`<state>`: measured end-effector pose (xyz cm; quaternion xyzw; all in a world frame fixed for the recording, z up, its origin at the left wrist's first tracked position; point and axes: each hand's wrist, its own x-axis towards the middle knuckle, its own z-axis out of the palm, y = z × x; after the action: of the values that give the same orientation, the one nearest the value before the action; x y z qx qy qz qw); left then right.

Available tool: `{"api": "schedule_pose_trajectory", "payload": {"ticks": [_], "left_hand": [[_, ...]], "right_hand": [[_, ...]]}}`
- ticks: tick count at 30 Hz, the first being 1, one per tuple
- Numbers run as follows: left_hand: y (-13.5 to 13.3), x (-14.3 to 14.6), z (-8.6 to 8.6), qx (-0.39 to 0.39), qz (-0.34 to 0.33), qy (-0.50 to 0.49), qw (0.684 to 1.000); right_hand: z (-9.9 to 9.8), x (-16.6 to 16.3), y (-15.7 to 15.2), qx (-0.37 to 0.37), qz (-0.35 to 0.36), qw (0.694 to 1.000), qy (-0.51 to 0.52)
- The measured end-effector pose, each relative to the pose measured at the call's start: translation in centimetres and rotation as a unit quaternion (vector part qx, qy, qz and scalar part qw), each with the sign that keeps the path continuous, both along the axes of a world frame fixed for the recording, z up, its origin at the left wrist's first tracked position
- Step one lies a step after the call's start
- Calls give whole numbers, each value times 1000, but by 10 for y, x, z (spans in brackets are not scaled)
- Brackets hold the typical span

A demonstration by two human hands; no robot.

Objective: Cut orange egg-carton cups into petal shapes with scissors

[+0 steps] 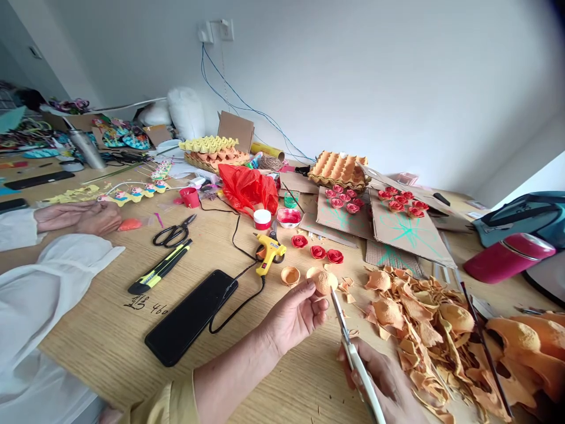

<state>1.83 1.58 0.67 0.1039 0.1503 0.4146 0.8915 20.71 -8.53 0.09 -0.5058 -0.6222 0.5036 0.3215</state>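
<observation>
My left hand (296, 312) pinches an orange egg-carton cup (324, 281) between thumb and fingers. My right hand (379, 377) is wrapped round white-handled scissors (346, 330), whose blade tips meet the cup's right edge. A cut orange cup (290, 275) lies just left of the held one, and another pale cup rim shows behind it. Three red paper-pulp flowers (318, 252) rest on the table beyond. To the right spreads a heap of orange carton scraps (419, 330) with several uncut cups among them.
A yellow glue gun (266, 253), black phone (189, 318), utility knife (161, 268) and black scissors (174, 232) lie to the left. Cardboard with red flowers (399, 224) stands behind. A red flask (507, 257) is at right. Another person's hands (95, 218) work at far left.
</observation>
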Motion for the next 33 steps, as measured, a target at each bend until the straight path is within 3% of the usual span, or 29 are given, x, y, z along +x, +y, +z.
{"api": "schedule_pose_trajectory", "payload": {"ticks": [15, 28, 33], "left_hand": [[-4, -1, 5, 21, -23, 15, 999], [2, -5, 15, 52, 17, -9, 998], [3, -6, 19, 48, 30, -4, 998]], "right_hand": [[2, -7, -5, 26, -12, 999, -17], [-8, -10, -7, 109, -44, 993, -33], [-6, -9, -7, 105, -26, 993, -56]]}}
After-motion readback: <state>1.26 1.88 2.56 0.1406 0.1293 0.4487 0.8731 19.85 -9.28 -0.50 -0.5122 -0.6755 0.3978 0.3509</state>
